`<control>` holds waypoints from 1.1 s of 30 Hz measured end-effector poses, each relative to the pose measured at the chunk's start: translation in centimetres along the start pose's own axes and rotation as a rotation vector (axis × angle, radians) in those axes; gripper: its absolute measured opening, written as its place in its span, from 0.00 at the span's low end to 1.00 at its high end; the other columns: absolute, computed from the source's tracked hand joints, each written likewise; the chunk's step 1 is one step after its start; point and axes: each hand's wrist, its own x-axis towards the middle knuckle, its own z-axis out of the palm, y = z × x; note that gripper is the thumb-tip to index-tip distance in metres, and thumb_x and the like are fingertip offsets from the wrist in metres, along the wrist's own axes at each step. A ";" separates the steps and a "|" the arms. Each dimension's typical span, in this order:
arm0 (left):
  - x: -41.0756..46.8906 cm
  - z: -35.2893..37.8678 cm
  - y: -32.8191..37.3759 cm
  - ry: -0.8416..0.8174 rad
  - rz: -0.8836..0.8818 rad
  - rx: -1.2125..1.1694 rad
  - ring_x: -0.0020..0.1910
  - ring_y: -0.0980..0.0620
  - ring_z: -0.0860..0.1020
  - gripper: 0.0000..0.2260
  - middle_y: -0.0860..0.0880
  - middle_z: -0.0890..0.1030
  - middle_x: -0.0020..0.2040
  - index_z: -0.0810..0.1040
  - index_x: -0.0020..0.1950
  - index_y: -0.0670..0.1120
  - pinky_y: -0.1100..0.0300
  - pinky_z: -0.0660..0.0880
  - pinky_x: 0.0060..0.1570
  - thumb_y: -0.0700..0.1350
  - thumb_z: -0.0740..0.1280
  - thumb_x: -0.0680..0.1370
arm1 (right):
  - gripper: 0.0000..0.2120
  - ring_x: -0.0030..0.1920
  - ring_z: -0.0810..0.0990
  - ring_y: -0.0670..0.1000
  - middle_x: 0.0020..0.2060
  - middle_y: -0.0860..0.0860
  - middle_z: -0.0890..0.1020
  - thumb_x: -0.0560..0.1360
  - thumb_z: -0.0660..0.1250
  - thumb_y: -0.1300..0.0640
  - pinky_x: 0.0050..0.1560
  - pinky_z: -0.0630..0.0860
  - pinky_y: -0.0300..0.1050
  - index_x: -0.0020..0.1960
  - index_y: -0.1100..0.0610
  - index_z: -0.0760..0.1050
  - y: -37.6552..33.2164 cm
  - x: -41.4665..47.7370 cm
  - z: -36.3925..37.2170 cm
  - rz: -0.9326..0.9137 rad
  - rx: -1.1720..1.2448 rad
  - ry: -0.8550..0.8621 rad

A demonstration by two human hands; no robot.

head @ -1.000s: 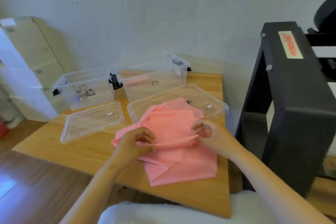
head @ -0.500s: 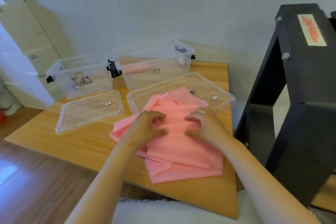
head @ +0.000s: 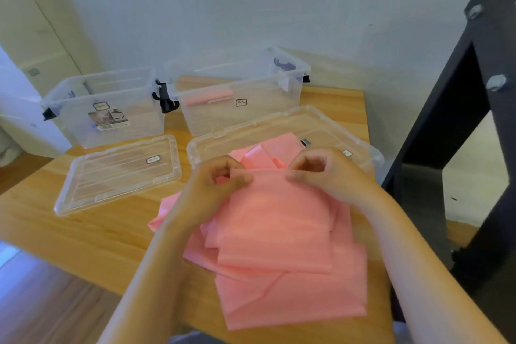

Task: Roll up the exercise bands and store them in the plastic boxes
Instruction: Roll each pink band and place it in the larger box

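A pile of wide pink exercise bands (head: 279,234) lies folded on the wooden table (head: 83,234) in front of me. My left hand (head: 215,184) pinches the far left corner of the top band. My right hand (head: 324,173) pinches its far right corner, so the band's far edge is held between both hands. Two clear plastic boxes stand open at the back: the left box (head: 106,109) and the right box (head: 240,92), which holds a rolled pink band (head: 209,98).
Two clear lids lie flat on the table: one (head: 117,173) at the left, one (head: 282,131) partly under the pink pile. A black metal frame (head: 458,126) stands close on the right. Pale cardboard boxes (head: 30,45) are stacked at the left wall.
Both hands have moved from the middle of the pile to the far edge of the top band and now pinch its corners. The view has shifted closer and to the left.
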 end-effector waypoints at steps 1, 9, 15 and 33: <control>-0.1 0.0 -0.3 0.032 -0.009 -0.034 0.31 0.62 0.74 0.04 0.57 0.79 0.32 0.79 0.41 0.42 0.71 0.69 0.34 0.37 0.71 0.75 | 0.04 0.39 0.79 0.43 0.36 0.46 0.83 0.70 0.75 0.58 0.44 0.74 0.36 0.39 0.54 0.80 0.1 -0.1 0.0 0.007 0.083 0.002; -0.5 0.9 -0.4 0.201 -0.038 -0.215 0.20 0.62 0.68 0.05 0.55 0.76 0.25 0.76 0.41 0.42 0.71 0.64 0.22 0.35 0.69 0.75 | 0.07 0.33 0.73 0.43 0.33 0.48 0.78 0.68 0.75 0.61 0.36 0.68 0.31 0.39 0.59 0.76 1.2 -1.6 -0.3 0.094 0.218 0.081; 0.3 0.9 0.2 0.170 0.041 -0.288 0.21 0.63 0.70 0.04 0.56 0.74 0.22 0.76 0.41 0.41 0.72 0.66 0.25 0.36 0.69 0.73 | 0.04 0.35 0.78 0.45 0.33 0.50 0.81 0.68 0.71 0.61 0.37 0.73 0.31 0.41 0.58 0.78 1.0 -1.4 -0.6 0.040 0.402 0.183; -0.1 -1.0 -1.5 0.133 0.095 -0.429 0.34 0.52 0.79 0.10 0.45 0.82 0.35 0.85 0.34 0.44 0.64 0.76 0.37 0.41 0.63 0.66 | 0.11 0.37 0.80 0.46 0.35 0.50 0.83 0.72 0.68 0.54 0.40 0.75 0.35 0.33 0.55 0.83 1.4 -1.4 -0.5 0.012 0.476 0.216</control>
